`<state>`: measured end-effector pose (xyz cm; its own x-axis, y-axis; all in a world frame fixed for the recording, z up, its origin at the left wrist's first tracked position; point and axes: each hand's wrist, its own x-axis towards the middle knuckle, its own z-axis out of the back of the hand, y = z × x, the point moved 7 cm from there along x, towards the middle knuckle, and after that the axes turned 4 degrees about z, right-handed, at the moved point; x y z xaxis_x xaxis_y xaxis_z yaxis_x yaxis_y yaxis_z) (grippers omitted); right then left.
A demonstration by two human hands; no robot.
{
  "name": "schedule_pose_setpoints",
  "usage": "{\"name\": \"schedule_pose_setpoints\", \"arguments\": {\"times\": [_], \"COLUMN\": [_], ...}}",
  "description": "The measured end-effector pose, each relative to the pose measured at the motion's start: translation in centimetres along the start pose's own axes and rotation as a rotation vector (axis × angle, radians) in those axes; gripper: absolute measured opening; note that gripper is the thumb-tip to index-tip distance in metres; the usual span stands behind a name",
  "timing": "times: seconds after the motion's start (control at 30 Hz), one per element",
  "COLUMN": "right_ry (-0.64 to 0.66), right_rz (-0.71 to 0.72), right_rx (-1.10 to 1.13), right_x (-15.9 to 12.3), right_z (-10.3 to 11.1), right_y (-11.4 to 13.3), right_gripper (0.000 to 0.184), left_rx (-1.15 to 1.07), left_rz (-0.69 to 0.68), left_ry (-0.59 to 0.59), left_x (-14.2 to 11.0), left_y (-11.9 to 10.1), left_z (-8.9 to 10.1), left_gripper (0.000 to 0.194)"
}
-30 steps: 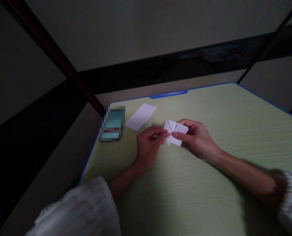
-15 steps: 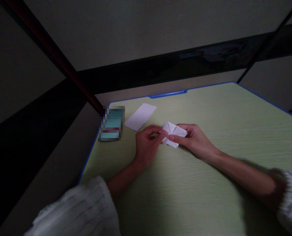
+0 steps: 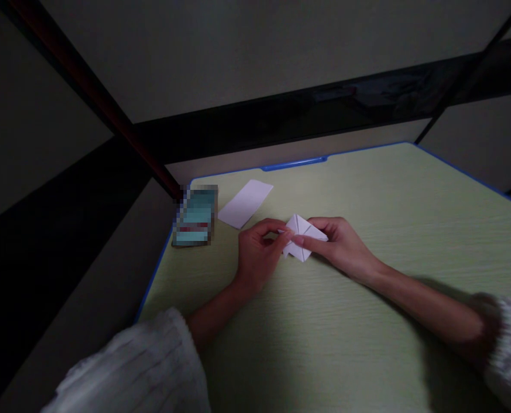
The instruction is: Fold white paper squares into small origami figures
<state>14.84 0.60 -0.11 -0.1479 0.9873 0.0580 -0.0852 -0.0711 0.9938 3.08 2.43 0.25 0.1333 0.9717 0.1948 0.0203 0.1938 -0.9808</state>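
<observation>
A small folded white paper (image 3: 303, 226), shaped like a diamond with crease lines, is held between both hands above the table. My left hand (image 3: 257, 252) pinches its left corner between thumb and fingers. From the other side, my right hand (image 3: 343, 244) grips it, thumb on top and fingers underneath. Those lower fingers are partly hidden behind the paper. A little flap hangs below the left thumb. Beyond my left hand, a flat white sheet of paper (image 3: 246, 203) lies on the table.
The pale wood-grain table (image 3: 367, 321) has a blue edge and a blue handle-like strip (image 3: 296, 164) at the back. A phone-like device (image 3: 195, 218), pixelated, lies at the left edge. Panelled walls stand close behind and to the left.
The folded paper has turned slightly in my fingers, its lower corner shifting left. Both hands stay in nearly the same place, still gripping it.
</observation>
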Motion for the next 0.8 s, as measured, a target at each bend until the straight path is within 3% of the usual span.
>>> {"name": "schedule_pose_setpoints", "arguments": {"times": [0.2,0.37,0.8], "right_ry": [-0.010,-0.044,-0.048], "right_rz": [0.007,-0.011,-0.034], "right_rx": [0.041,0.037,0.006], "right_x": [0.0,0.1,0.1], "right_z": [0.2,0.6,0.5], "right_y": [-0.4,-0.8,-0.6], "right_gripper": [0.018,0.017,0.010], "left_rx": [-0.111,-0.186,-0.078], "left_rz": [0.088,0.142,0.126], "left_ry": [0.020,-0.039,-0.063], "left_x": [0.2,0.4,0.3], "left_y": [0.6,1.1,1.0], "left_z": [-0.2,0.2,0.4], "left_gripper": [0.005,0.009,0.011]}}
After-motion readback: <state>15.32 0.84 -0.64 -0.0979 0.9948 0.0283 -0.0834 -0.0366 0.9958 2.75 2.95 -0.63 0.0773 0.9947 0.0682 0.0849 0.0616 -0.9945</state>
